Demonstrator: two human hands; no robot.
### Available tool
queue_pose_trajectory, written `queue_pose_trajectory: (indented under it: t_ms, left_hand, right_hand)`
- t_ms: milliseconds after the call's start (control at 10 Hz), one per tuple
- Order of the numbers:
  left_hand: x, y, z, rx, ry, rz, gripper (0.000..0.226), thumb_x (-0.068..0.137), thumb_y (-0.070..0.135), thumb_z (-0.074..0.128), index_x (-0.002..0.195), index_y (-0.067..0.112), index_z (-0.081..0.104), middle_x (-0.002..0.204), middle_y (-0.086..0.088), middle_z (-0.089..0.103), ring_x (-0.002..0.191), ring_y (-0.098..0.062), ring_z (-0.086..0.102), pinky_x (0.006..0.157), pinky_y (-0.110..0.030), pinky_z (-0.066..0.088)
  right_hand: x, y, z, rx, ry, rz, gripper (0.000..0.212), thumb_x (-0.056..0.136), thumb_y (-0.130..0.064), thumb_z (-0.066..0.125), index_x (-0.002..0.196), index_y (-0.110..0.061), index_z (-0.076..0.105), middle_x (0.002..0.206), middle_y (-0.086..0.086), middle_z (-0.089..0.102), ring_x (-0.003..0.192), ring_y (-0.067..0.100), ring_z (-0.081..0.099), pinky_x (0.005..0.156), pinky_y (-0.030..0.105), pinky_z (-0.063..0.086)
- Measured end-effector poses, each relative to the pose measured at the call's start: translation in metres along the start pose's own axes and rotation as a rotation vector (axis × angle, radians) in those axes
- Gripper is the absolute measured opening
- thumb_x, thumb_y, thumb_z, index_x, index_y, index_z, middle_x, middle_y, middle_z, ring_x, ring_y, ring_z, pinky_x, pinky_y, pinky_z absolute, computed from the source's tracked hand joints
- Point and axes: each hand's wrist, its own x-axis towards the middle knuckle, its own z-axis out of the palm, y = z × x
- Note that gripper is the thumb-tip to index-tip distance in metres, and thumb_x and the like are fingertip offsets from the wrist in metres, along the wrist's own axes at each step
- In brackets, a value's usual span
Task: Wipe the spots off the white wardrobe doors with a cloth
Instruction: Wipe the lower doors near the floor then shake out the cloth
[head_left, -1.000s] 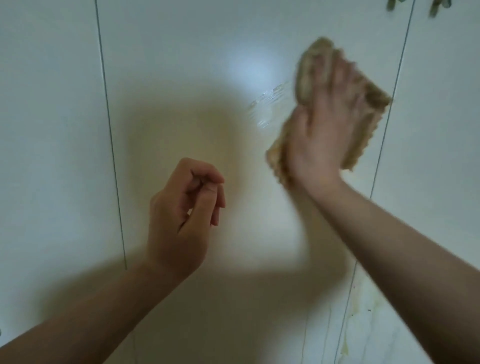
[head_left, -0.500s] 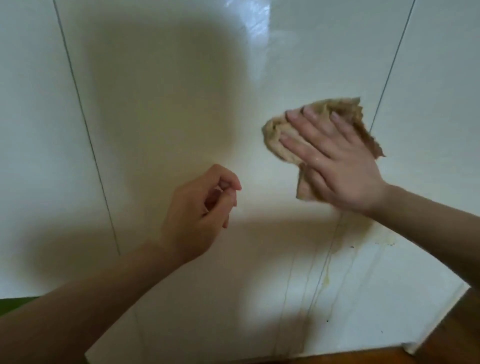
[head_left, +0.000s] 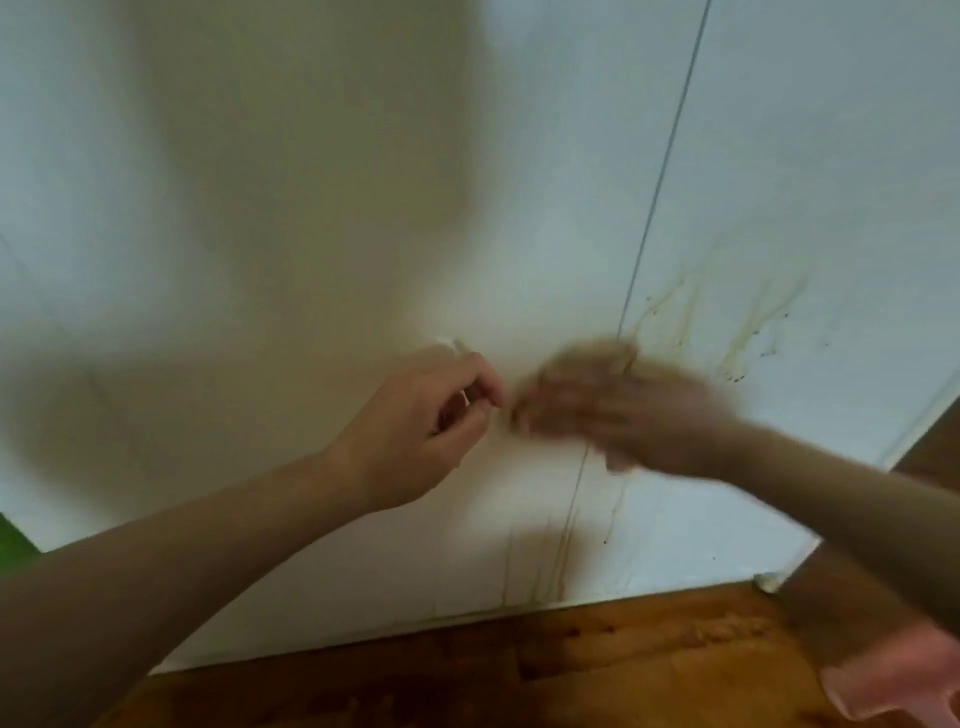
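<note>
- Hands at the wardrobe: the right hand (head_left: 639, 410) lies over a tan cloth (head_left: 592, 356) and presses it to the white surface. Blur smears the fingers, so how far they are spread cannot be told.
- Cloth position: low on the wardrobe, straddling the seam (head_left: 665, 171) between the middle door (head_left: 363, 208) and the right door (head_left: 831, 156). Only frayed, blurred patches show above and below the hand.
- Just beside it, apart from the cloth, the left hand (head_left: 426, 431) is raised before the middle door, fingers curled in to the thumb, nothing plainly held.
- Yellow-brown streaks and dark specks (head_left: 743, 338) mark the right door up and to the right of the cloth, close to it. Thinner drip lines (head_left: 561, 561) run down beside the seam to the doors' bottom edge (head_left: 467, 618).
- Both forearms reach in from the lower corners, with bare door open above and between them. A broad shadow falls across the middle door.
- Below the bottom edge lies a brown wooden floor (head_left: 571, 665). The right door ends at a slanting outer edge (head_left: 924, 426), with dark brown beyond it.
- A small pale piece (head_left: 769, 582) sits at the wardrobe's lower right corner. A blurred pink object (head_left: 904, 675) lies on the floor at the lower right, and a green patch (head_left: 13, 545) shows at the left margin.
</note>
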Motion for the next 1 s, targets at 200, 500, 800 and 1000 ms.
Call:
queue_pose_trajectory:
  t_ms: [200,500,800,1000]
  left_hand:
    - [0.029,0.016,0.017,0.134,0.002,0.198,0.01,0.096,0.015,0.049,0.098,0.021,0.057,0.073,-0.004,0.06,0.054,-0.019,0.056,0.051,-0.038,0.047]
    - [0.022,0.012,0.047,0.183,-0.098,0.158,0.014,0.095,0.021,0.046,0.097,0.018,0.06,0.08,0.004,0.055,0.064,-0.01,0.051,0.057,-0.037,0.047]
    - [0.087,0.052,0.071,0.067,-0.052,0.144,0.011,0.097,0.019,0.05,0.095,0.027,0.057,0.073,-0.001,0.058,0.057,-0.019,0.056,0.052,-0.026,0.043]
    - [0.108,0.086,0.086,0.152,-0.065,0.211,0.013,0.094,0.006,0.059,0.097,0.018,0.063,0.074,0.008,0.061,0.065,-0.016,0.056,0.054,-0.022,0.042]
  right_hand:
    - [0.03,0.037,-0.06,-0.299,0.736,0.533,0.06,0.097,-0.005,0.047,0.156,-0.004,0.037,0.162,0.031,0.031,0.152,0.05,0.021,0.123,0.059,0.009]
    - [-0.061,-0.021,0.091,-0.434,-0.027,-0.066,0.095,0.091,-0.036,0.062,0.166,-0.026,0.005,0.175,-0.006,0.0,0.161,0.016,-0.007,0.129,0.036,-0.012]
    - [-0.035,0.038,-0.017,-0.21,0.779,0.809,0.069,0.091,-0.006,0.05,0.157,-0.006,0.031,0.167,0.02,0.02,0.159,0.034,0.008,0.128,0.055,0.008]
    - [-0.114,0.015,0.042,-0.512,0.025,0.166,0.093,0.089,-0.026,0.06,0.166,-0.027,0.008,0.175,-0.002,0.004,0.161,0.021,0.003,0.129,0.043,0.002]
